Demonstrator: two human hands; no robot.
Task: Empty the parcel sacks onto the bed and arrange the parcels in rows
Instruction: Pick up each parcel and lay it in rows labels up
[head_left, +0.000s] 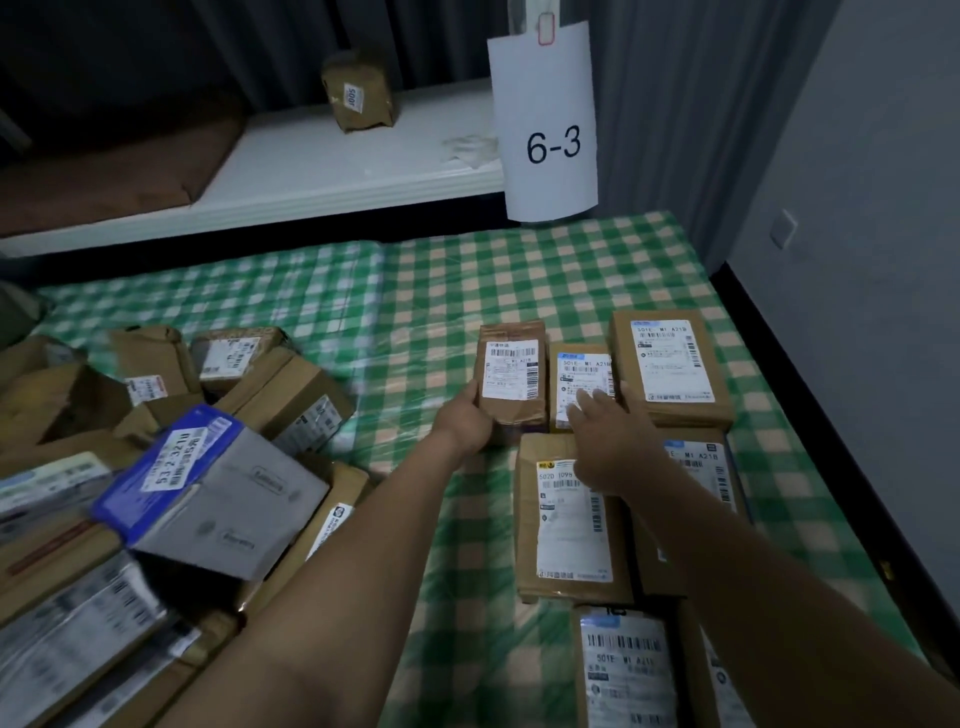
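Observation:
On the green checked bed (426, 291) several brown parcels lie in rows at the right. My left hand (467, 418) grips the near left edge of a taped brown parcel (511, 374) at the left end of the far row. My right hand (608, 436) rests with straight fingers on the small parcel (579, 382) beside it. A larger parcel (670, 364) ends that row. Nearer rows hold a long parcel (566, 519), a partly hidden one (701, 467) and a labelled one (623, 670). A jumbled heap of parcels (171, 467) with a blue and grey box (218, 488) fills the left.
A white ledge (322, 171) behind the bed carries one brown parcel (358, 91) and a crumpled white scrap. A hanging paper sign marked 6-3 (550, 124) drops over the bed's far edge. A grey wall (857, 260) with a dark skirting borders the right side.

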